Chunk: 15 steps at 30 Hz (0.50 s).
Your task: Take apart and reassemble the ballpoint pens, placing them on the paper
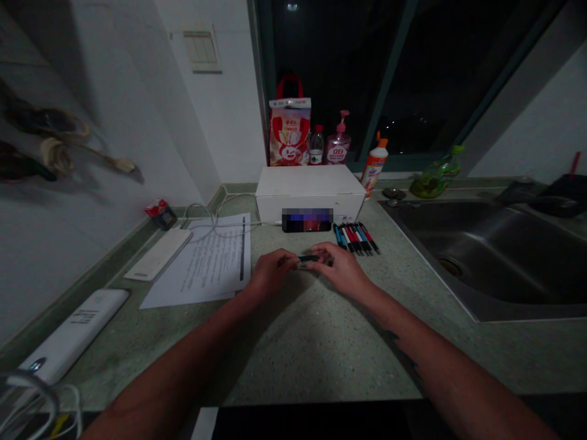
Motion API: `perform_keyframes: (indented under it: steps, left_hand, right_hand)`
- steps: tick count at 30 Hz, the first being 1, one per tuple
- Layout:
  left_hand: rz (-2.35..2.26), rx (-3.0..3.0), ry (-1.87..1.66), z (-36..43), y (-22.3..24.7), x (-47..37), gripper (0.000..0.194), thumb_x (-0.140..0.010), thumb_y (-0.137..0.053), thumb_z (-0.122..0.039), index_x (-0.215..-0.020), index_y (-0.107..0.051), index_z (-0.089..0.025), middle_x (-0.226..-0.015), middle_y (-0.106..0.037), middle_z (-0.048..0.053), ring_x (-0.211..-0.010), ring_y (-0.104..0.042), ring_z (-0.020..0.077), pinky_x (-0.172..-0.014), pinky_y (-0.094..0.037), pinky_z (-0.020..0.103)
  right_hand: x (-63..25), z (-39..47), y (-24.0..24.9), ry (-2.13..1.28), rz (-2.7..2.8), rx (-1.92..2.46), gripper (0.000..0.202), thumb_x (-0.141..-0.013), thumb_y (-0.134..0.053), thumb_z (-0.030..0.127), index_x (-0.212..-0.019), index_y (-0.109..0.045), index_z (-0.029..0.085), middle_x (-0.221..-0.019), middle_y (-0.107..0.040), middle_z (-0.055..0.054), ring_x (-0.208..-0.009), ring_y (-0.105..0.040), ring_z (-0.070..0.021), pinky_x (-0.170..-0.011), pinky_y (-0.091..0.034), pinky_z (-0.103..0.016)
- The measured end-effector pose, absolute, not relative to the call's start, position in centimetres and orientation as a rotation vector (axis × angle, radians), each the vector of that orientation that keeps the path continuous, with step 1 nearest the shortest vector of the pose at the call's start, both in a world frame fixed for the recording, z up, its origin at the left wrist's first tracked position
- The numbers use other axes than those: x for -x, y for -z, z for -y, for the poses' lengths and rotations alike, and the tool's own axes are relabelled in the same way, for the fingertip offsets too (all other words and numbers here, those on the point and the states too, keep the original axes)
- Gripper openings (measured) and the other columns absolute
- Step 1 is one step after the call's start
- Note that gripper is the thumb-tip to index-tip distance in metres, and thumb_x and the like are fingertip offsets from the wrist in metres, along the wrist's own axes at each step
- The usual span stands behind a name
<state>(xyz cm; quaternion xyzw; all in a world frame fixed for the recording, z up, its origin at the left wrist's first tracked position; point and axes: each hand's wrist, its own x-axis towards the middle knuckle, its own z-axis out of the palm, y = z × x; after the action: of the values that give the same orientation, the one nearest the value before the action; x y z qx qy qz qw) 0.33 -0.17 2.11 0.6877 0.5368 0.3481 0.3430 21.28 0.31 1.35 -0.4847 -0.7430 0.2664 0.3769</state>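
My left hand (274, 271) and my right hand (338, 267) meet over the middle of the counter, with a dark pen (309, 258) held between them. The fingers of each hand pinch one end of it. Something clear and thin shows beside the pen, too small to make out. Behind my right hand, several pens (355, 238) in blue, red, white and black lie side by side. A phone (306, 221) with a lit, blurred screen leans against a white box (312, 183).
Printed sheets (206, 263) and a white flat device (158, 253) lie to the left, near a white power strip (76, 333) and cables. A metal sink (504, 256) is at the right. Bottles, including an orange one (375, 165), stand behind the box.
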Motion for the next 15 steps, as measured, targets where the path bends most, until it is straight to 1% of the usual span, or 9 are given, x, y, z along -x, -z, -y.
perform_keyframes:
  steps: [2, 4, 6, 7, 8, 9, 12, 14, 15]
  left_hand:
    - [-1.37, -1.8, -0.909, 0.2, -2.0, -0.4, 0.019, -0.09, -0.059, -0.027, -0.082, -0.072, -0.017, -0.081, -0.074, 0.004, -0.078, -0.066, 0.0198, -0.075, -0.049, 0.033]
    - [-1.361, -1.799, -0.914, 0.2, -1.9, -0.4, 0.018, -0.089, -0.061, -0.029, -0.083, -0.072, -0.017, -0.08, -0.075, 0.004, -0.078, -0.067, 0.0197, -0.074, -0.05, 0.033]
    - [-1.37, -1.78, -0.924, 0.2, -1.8, -0.4, 0.017, -0.087, -0.062, -0.03, -0.083, -0.072, -0.018, -0.079, -0.075, 0.004, -0.076, -0.067, 0.0197, -0.073, -0.05, 0.032]
    - [-1.371, -1.77, -0.931, 0.1, -1.8, -0.4, 0.017, -0.087, -0.062, -0.03, -0.084, -0.073, -0.018, -0.08, -0.075, 0.004, -0.077, -0.068, 0.0198, -0.073, -0.051, 0.032]
    - [-1.37, -1.762, -0.934, 0.1, -1.7, -0.4, 0.017, -0.087, -0.062, -0.031, -0.085, -0.073, -0.018, -0.08, -0.076, 0.004, -0.077, -0.068, 0.0197, -0.074, -0.051, 0.032]
    - [-1.364, -1.76, -0.933, 0.1, -1.6, -0.3, 0.016, -0.087, -0.063, -0.031, -0.085, -0.073, -0.018, -0.081, -0.076, 0.004, -0.078, -0.069, 0.0196, -0.074, -0.051, 0.032]
    - [-1.339, -1.763, -0.927, 0.0, -1.1, -0.3, 0.015, -0.087, -0.064, -0.031, -0.088, -0.073, -0.019, -0.084, -0.077, 0.003, -0.08, -0.07, 0.0192, -0.074, -0.051, 0.031]
    - [-1.325, -1.767, -0.931, 0.0, -0.9, -0.3, 0.014, -0.087, -0.065, -0.031, -0.089, -0.073, -0.019, -0.085, -0.077, 0.003, -0.081, -0.07, 0.0194, -0.074, -0.051, 0.031]
    - [-1.317, -1.767, -0.934, 0.0, -0.8, -0.3, 0.014, -0.087, -0.065, -0.031, -0.089, -0.073, -0.019, -0.085, -0.077, 0.003, -0.08, -0.07, 0.0195, -0.074, -0.052, 0.031]
  right_hand:
    - [-21.2, -0.2, -1.4, -0.758, 1.926, 1.272, 0.016, -0.094, -0.065, 0.034, -0.094, -0.07, 0.019, -0.079, -0.073, -0.002, -0.071, -0.066, -0.0162, -0.07, -0.048, -0.028]
    - [-21.2, -0.2, -1.5, -0.801, 1.963, 1.282, 0.024, -0.099, -0.057, 0.033, -0.083, -0.069, 0.019, -0.071, -0.07, -0.001, -0.065, -0.064, -0.015, -0.067, -0.046, -0.028]
    - [-21.1, -0.2, -1.4, -0.784, 1.968, 1.243, 0.013, -0.094, -0.064, 0.03, -0.091, -0.07, 0.019, -0.078, -0.071, -0.001, -0.07, -0.064, -0.0153, -0.068, -0.046, -0.027]
    - [-21.0, -0.2, -1.4, -0.772, 1.951, 1.226, 0.016, -0.089, -0.07, 0.029, -0.102, -0.07, 0.019, -0.085, -0.073, -0.002, -0.074, -0.065, -0.0158, -0.069, -0.046, -0.027]
    - [-21.0, -0.2, -1.3, -0.776, 1.94, 1.214, 0.025, -0.087, -0.073, 0.029, -0.11, -0.069, 0.02, -0.091, -0.073, -0.003, -0.077, -0.066, -0.0164, -0.07, -0.047, -0.027]
    - [-20.9, -0.2, -1.2, -0.798, 1.942, 1.212, 0.026, -0.088, -0.072, 0.031, -0.112, -0.069, 0.02, -0.092, -0.074, -0.003, -0.078, -0.066, -0.0168, -0.071, -0.048, -0.028]
    - [-20.9, -0.2, -1.0, -0.858, 1.986, 1.238, 0.018, -0.097, -0.059, 0.032, -0.097, -0.072, 0.02, -0.08, -0.072, -0.003, -0.073, -0.066, -0.0171, -0.071, -0.048, -0.03]
    - [-20.9, -0.2, -1.0, -0.832, 1.977, 1.219, 0.014, -0.094, -0.064, 0.029, -0.101, -0.072, 0.019, -0.086, -0.073, -0.004, -0.079, -0.067, -0.0178, -0.074, -0.049, -0.03]
    - [-20.9, -0.2, -1.0, -0.811, 1.956, 1.211, 0.02, -0.089, -0.07, 0.028, -0.108, -0.071, 0.019, -0.093, -0.074, -0.005, -0.082, -0.067, -0.0182, -0.075, -0.049, -0.03]
